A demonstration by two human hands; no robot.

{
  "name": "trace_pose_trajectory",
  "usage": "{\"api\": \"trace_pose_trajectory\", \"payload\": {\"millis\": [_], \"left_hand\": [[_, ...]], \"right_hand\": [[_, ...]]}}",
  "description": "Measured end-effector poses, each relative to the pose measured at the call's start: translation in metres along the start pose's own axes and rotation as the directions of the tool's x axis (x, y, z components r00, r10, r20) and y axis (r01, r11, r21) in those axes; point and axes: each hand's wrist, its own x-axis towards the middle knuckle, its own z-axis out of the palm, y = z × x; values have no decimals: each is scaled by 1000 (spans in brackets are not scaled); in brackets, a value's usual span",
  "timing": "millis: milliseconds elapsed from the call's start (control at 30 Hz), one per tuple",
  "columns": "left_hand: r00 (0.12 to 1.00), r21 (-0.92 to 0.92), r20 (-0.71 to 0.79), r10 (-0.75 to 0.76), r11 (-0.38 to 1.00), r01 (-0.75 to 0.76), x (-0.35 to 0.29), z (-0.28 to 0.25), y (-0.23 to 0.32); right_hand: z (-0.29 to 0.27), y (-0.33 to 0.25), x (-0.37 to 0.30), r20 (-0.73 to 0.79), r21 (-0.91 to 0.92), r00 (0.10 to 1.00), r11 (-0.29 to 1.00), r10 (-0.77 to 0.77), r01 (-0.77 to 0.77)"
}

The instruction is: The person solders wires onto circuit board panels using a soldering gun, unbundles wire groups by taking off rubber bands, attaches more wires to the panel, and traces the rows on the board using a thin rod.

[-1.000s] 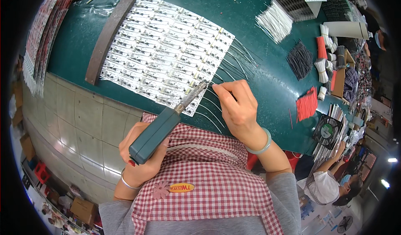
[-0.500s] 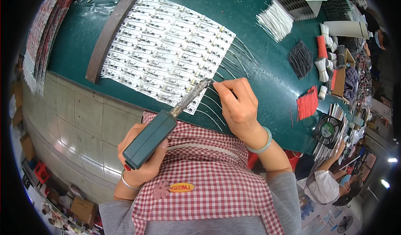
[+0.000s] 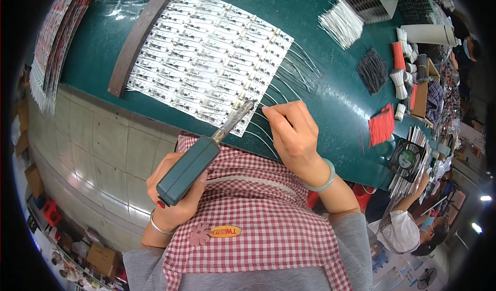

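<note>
My left hand [image 3: 175, 180] is wrapped around the green handle of a soldering iron [image 3: 188, 171]. Its dark metal tip rests at the near right part of a white circuit board panel [image 3: 206, 58], which carries rows of small components and short wires. Just right of the tip, my right hand [image 3: 294, 136] is closed in a pinch by the panel's edge. It seems to hold a thin wire, mostly hidden by the fingers. Several thin white and dark wires [image 3: 292, 87] trail from that edge onto the green table.
A brown bar [image 3: 138, 45] lies along the panel's left edge. Piles of white wires [image 3: 341, 23], black wires [image 3: 372, 71] and red wires [image 3: 381, 125] lie to the right, near a small fan [image 3: 407, 159]. Strips of boards [image 3: 54, 53] hang over the far left edge. A co-worker [image 3: 403, 231] sits at right.
The iron's tip has drawn slightly left, and a small gap shows between it and my right fingertips. My right fingertips sit slightly lower. The whole table view has shifted a little.
</note>
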Motion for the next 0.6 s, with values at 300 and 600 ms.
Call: {"api": "trace_pose_trajectory", "payload": {"millis": [300,600], "left_hand": [[999,56,23,29,998,-30,2,0,2],[1000,19,-11,30,999,-29,-7,-2,-6]], "right_hand": [[1,0,1,12,-35,1000,999,-21,21],[2,-2,0,8,-58,1000,998,-12,13]]}}
